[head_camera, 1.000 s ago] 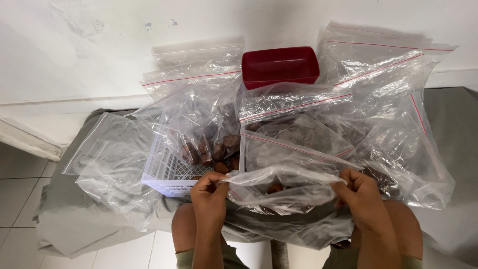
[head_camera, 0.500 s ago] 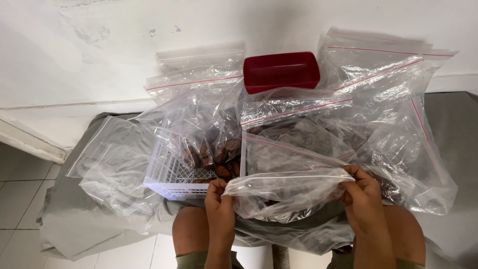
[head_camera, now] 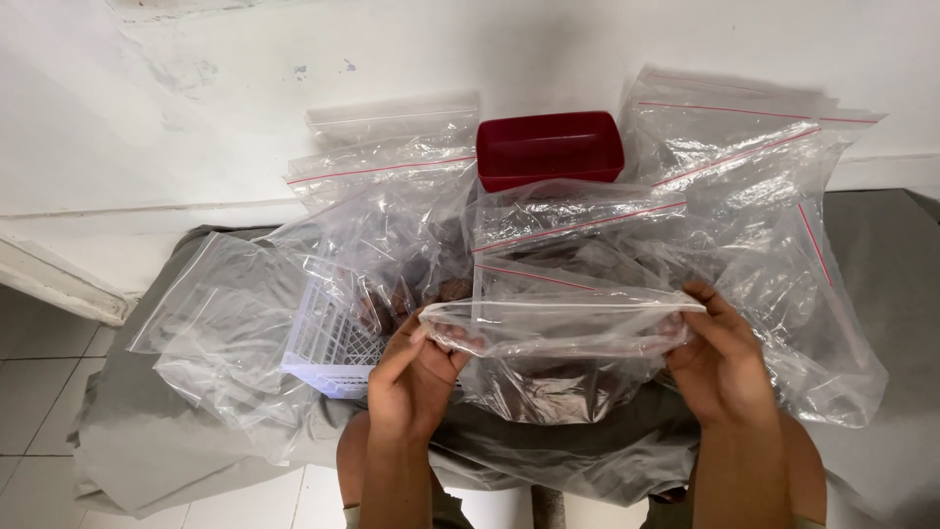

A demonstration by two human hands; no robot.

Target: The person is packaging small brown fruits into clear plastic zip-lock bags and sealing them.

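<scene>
Currently a clear zip bag [head_camera: 563,328] is pinched shut-fingered at both top corners by left hand [head_camera: 416,377] and right hand [head_camera: 720,358], just right of the white basket [head_camera: 328,343].

White wall [head_camera: 196,118] — pale tiled floor [head_camera: 39,372]

The zip bag [head_camera: 563,328] spans between the left hand [head_camera: 411,377] and right hand [head_camera: 720,362]. The basket [head_camera: 328,348] lies left; the tub [head_camera: 550,147] stands behind against the wall [head_camera: 196,108].
</scene>
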